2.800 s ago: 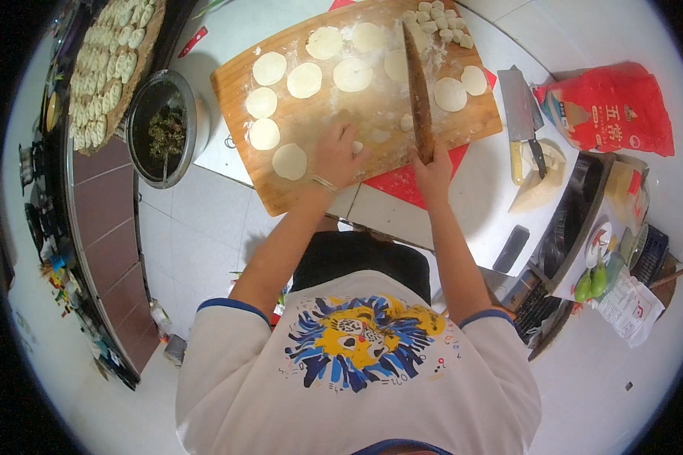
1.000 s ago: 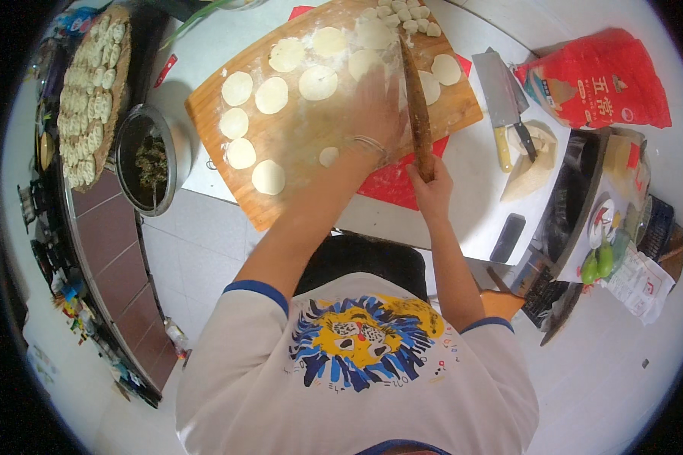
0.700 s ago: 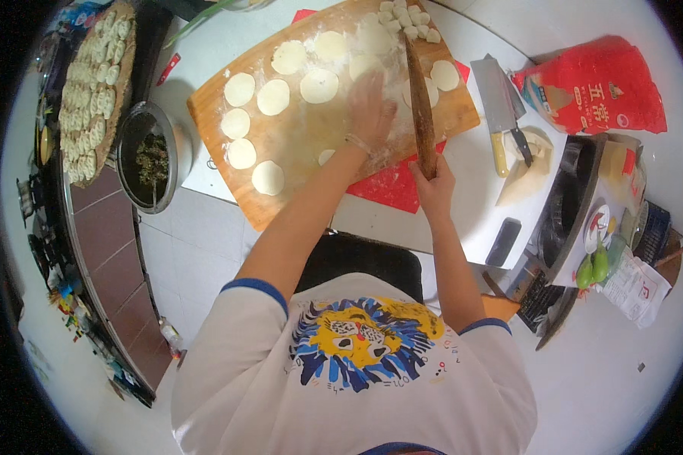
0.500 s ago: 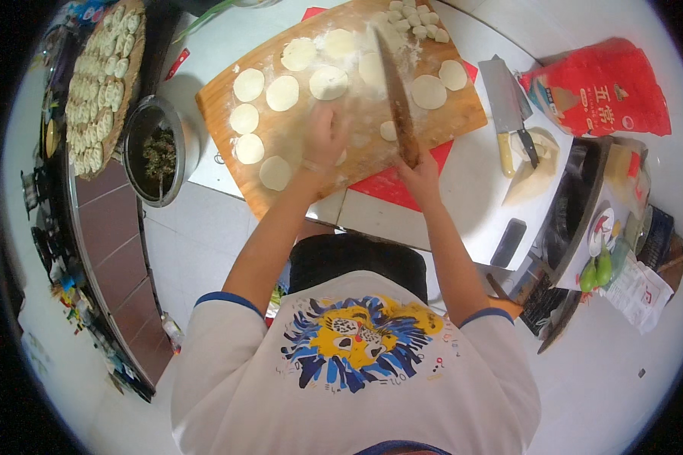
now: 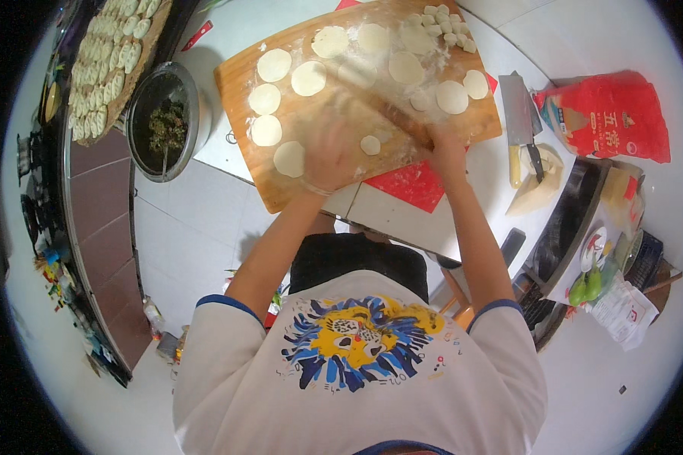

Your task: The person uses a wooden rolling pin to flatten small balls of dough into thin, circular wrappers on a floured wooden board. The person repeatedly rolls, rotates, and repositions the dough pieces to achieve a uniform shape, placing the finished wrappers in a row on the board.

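My right hand [image 5: 445,152] is wrapped around the near end of a brown rolling pin [image 5: 391,114], which slants away to the left over a floury wooden board [image 5: 239,98] and is blurred along its far part. Low over the board's near side, my left hand [image 5: 330,155] is smeared by motion, so its fingers cannot be made out. Between the hands lies a small flattened dough piece [image 5: 370,144]. Round dough wrappers [image 5: 274,66] are spread over the board, and several small dough lumps [image 5: 449,29] are gathered at its far right corner.
A cleaver [image 5: 517,106] and a black-handled knife [image 5: 536,163] lie right of the board, beside a red bag [image 5: 607,114]. At left stand a bowl of dark filling [image 5: 167,125] and a tray of dumplings [image 5: 102,91]. A red sheet [image 5: 413,186] shows under the board.
The rolling pin has swung from pointing nearly straight away to slanting left. My left hand has moved slightly toward me on the board. The whole view has shifted a little.
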The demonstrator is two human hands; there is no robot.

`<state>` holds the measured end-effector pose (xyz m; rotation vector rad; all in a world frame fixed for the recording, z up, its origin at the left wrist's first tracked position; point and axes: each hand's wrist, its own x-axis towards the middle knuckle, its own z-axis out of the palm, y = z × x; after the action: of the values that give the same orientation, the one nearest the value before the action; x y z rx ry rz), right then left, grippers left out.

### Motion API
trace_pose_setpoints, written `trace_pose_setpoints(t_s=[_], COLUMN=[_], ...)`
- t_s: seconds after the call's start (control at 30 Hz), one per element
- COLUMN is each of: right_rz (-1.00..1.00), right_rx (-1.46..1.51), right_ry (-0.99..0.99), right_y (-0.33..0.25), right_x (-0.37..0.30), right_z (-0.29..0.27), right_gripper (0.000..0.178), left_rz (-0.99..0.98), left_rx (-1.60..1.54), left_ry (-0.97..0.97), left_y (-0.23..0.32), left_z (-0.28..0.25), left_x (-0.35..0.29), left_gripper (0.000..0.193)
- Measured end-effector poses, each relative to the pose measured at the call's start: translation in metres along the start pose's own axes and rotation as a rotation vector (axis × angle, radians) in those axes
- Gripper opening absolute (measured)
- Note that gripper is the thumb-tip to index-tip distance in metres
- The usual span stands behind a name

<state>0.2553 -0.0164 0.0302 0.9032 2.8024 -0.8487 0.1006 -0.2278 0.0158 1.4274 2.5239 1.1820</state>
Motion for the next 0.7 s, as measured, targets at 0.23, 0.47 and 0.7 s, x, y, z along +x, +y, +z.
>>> trace_pose_setpoints(t_s=[0.23, 0.47, 0.7], right_rz=[-0.166, -0.117, -0.081], right_rx=[-0.262, -0.367, -0.414], right_ry=[-0.007, 0.256, 0.361], right_y=[-0.023, -0.027, -0.013], right_x=[-0.013, -0.037, 0.024], right_z=[0.027, 0.042, 0.041], right_gripper=[0.043, 0.054, 0.062], left_rz=[-0.002, -0.04, -0.097], left_rx=[0.314, 0.257, 0.325], left_ry=[-0.205, -0.306, -0.262], left_y=[-0.032, -0.018, -0.039], left_z=[-0.009, -0.02, 0.006], left_x=[0.005, -0.027, 0.049], left_gripper=[0.066, 0.068, 0.069])
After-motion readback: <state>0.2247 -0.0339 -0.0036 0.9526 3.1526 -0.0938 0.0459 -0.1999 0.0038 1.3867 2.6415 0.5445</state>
